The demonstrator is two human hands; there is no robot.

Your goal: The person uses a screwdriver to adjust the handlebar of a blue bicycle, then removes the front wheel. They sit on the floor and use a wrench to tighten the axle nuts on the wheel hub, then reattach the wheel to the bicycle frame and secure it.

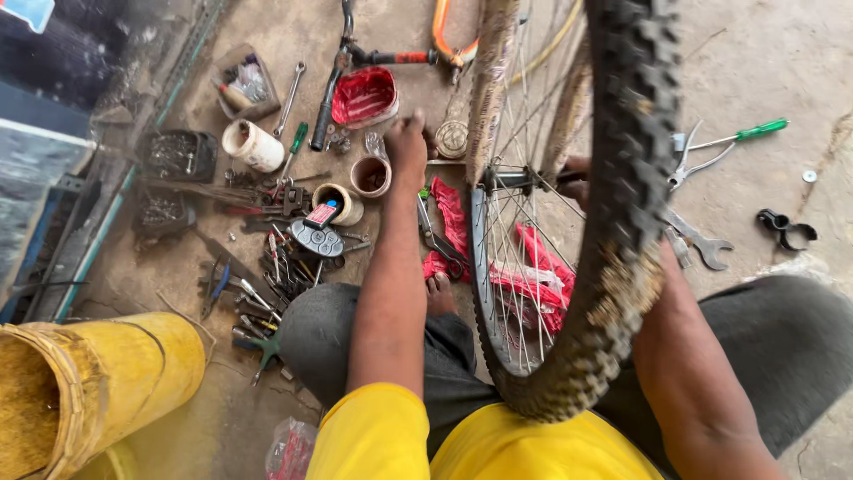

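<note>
A bicycle wheel with a knobby black tyre [626, 178] stands upright between my knees, its spokes and hub [511, 178] facing me. My left hand [407, 147] reaches forward past the rim to the ground beside a small brown cup [370, 175], fingers curled; what it grips is hidden. My right hand [576, 182] is mostly hidden behind the spokes and tyre, at the hub axle on the far side. A red cloth [533, 267] lies under the wheel.
Tools litter the ground to the left: pliers, spanners [289, 98], a screwdriver with a green handle [296, 142], a red tub [364, 96], white and tan cups. More spanners and a green-handled tool [737, 135] lie right. A yellow basket [98, 382] sits at lower left.
</note>
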